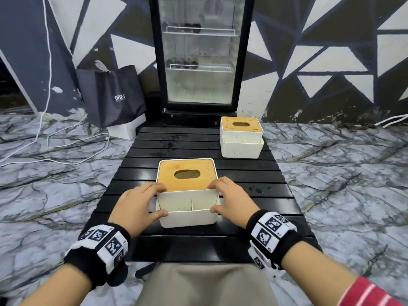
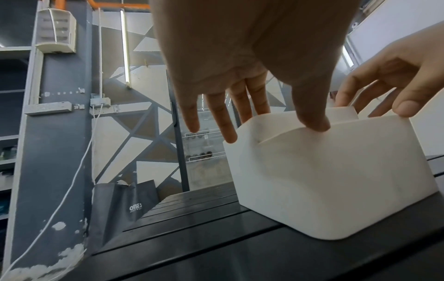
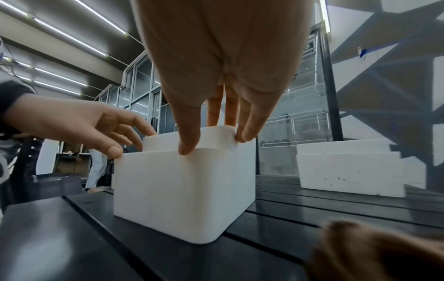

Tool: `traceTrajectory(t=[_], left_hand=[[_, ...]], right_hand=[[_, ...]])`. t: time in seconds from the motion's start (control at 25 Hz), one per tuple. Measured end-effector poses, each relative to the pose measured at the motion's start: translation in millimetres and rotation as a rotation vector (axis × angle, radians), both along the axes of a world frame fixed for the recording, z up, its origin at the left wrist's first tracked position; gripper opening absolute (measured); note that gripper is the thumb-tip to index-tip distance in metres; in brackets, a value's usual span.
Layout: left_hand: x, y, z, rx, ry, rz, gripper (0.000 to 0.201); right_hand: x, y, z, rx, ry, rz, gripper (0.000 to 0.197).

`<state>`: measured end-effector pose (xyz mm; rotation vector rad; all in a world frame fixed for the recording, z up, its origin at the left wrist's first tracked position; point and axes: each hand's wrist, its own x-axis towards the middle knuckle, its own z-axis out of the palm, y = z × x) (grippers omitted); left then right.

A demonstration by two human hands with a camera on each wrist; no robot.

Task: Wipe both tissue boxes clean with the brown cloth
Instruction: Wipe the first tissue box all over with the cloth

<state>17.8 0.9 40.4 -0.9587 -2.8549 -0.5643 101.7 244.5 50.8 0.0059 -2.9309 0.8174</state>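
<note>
White tissue boxes point(image 1: 187, 214) (tan wooden lids) on a black slatted table point(image 1: 141, 164).

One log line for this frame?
near tissue box on black table | left hand, right hand grip its sides | far tissue box untouched

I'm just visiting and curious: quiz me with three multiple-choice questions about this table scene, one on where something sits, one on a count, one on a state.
1. Where is the far tissue box?
A. the table's far right
B. on the floor
C. inside the fridge

2. How many tissue boxes are on the table?
A. one
B. two
C. four

3. What are the hands doing?
A. both hang idle
B. both hold the near tissue box
C. one holds a cup

Answers:
1 A, it sits at the far right corner.
2 B, near and far.
3 B, left hand and right hand clasp its sides.
</note>
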Motion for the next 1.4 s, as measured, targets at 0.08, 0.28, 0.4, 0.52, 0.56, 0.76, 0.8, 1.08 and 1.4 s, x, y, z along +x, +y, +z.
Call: traceTrajectory(t=[0.08,0.28,0.4,0.52,0.56,0.76,0.8,1.08,1.4], left_hand=[[-18,-4,1,0.0,-0.024,0.046,0.053],[-95,-9,4,-0.007,-0.083,0.119,0.054],[-141,-3,8,-0.022,-0.1,0.158,0.055],[-191,3,8,-0.027,-0.131,0.172,0.056],[-206,5,7,-0.025,-0.141,0.164,0.056],[-265,14,1,-0.027,-0.11,0.177,0.055],[-274,16,0,-0.043,-0.095,0.184,0.055],[-298,22,4,-0.065,-0.024,0.194,0.055],[-293,23,7,-0.036,-0.065,0.184,0.053]], right_hand=[[-22,-9,1,0.003,-0.007,-0.02,0.045],[-102,-22,5,0.024,-0.014,-0.039,0.042],[-146,-21,7,0.027,-0.008,-0.054,0.043],[-192,-17,6,0.01,0.002,-0.075,0.045],[-206,-15,5,0.007,0.005,-0.079,0.045],[-258,-6,4,0.024,0.031,-0.079,0.047],[-266,-4,3,0.021,0.034,-0.08,0.047],[-295,-2,0,0.012,0.054,-0.076,0.048],[-293,-2,-3,-0.01,0.074,-0.075,0.049]])
